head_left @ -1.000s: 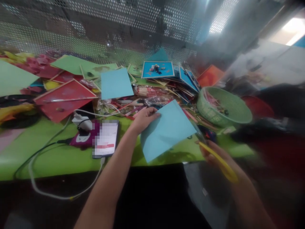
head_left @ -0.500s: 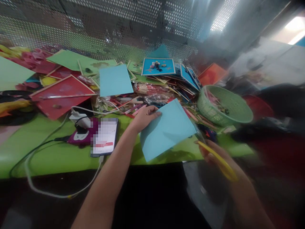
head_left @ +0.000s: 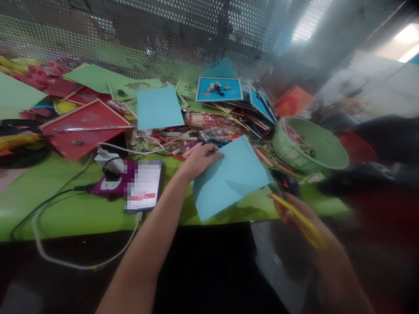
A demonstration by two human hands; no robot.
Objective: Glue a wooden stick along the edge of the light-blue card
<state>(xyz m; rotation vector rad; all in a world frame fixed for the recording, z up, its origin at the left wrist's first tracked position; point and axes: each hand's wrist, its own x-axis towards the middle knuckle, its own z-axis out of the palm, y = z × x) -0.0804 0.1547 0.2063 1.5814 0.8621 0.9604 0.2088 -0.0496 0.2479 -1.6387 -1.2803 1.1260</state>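
Blue paper (head_left: 232,179), one piece, is in the left hand (head_left: 200,160); the right hand (head_left: 303,208) grips one pair of scissors (head_left: 299,219).

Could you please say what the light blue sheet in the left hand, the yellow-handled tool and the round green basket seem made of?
Light blue sheet: matte paper or thin card, from its even, unshiny surface.
Yellow-handled tool: handle likely smooth plastic, from its bright solid colour; the rest is too blurred.
Round green basket: probably dull-finished plastic, from its openwork wall.
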